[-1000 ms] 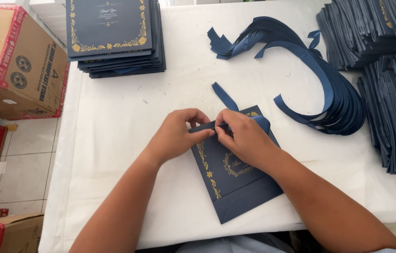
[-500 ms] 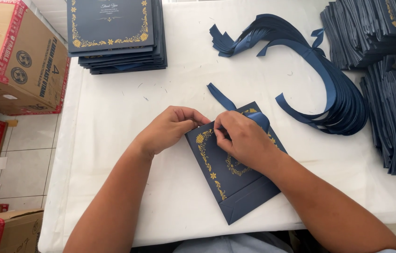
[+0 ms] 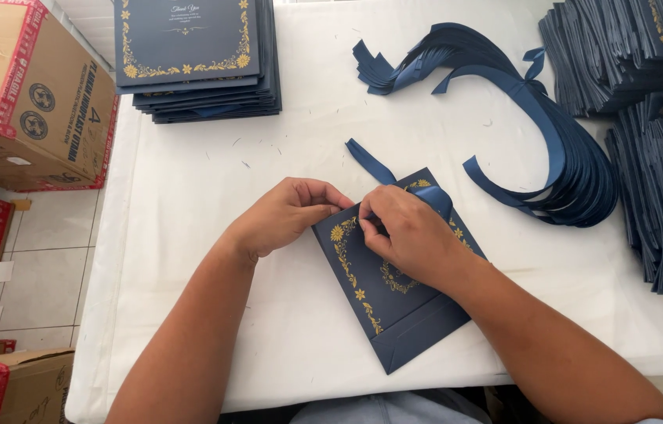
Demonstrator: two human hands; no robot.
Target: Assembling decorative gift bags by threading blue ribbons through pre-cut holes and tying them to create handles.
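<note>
A flat navy paper bag [image 3: 404, 310] with gold flower trim lies tilted on the white table [image 3: 190, 235]. A navy ribbon [image 3: 369, 161] runs from its top edge up and to the left. My left hand [image 3: 284, 213] pinches at the bag's upper left corner. My right hand [image 3: 406, 232] rests on the bag's upper part, fingers closed on the ribbon where it meets the bag. The fingertips of both hands meet there and hide the ribbon's end.
A stack of finished navy bags [image 3: 194, 55] sits at the back left. A bundle of loose navy ribbons [image 3: 551, 133] curves at the back right. Piles of flat bags [image 3: 661, 141] line the right edge. Cardboard boxes [image 3: 25, 94] stand on the floor at left.
The view has shifted slightly. My hands stay at the bag's top, with the fingers working a little on the ribbon; the bag has not moved.
</note>
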